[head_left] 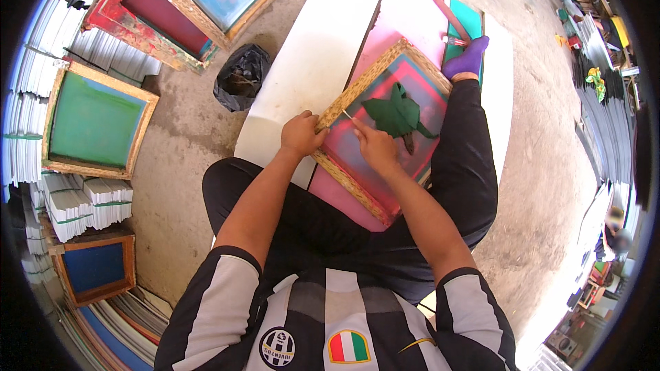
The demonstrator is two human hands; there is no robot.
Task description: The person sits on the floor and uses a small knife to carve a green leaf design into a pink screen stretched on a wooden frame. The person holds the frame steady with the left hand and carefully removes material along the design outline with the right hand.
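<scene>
A wooden-framed mesh screen (357, 192), pink and bluish, lies tilted across my lap and the pink board. My left hand (301, 134) is closed round the left corner of its wooden frame. Over the mesh, my right hand (377, 144) pinches a thin, pale stick-like tool (347, 115). The tool's tip is by the inner edge of the frame; its exact kind is too small to tell. A crumpled dark green cloth (393, 113) rests on the mesh just beyond my right hand, and a small dark object (409, 143) pokes out beneath it.
The screen lies over a pink board (412, 0) on a long white surface (302, 48). My purple-socked foot (467, 58) is beside a green screen (471, 14), a stick (450, 17) and a small tube (454, 40). A black bag (240, 79) and framed screens (96, 120) stand left.
</scene>
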